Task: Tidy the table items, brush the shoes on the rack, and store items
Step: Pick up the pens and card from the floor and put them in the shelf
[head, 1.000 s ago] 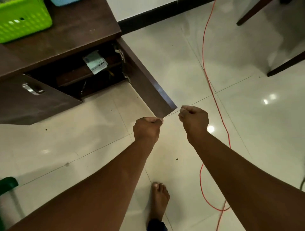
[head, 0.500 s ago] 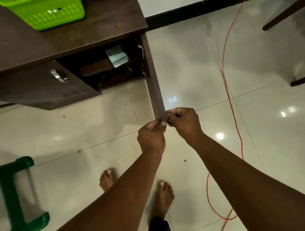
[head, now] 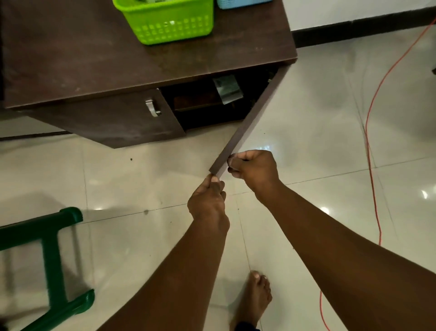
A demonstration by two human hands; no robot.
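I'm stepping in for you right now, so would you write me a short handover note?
Left hand pinches the free end of the open cabinet door; right hand grips the same edge just above it.
Green basket and a blue one sit on the table. A paper lies inside the open compartment.
Done: door open.
Left: storing and closing; no shoes or rack in view.
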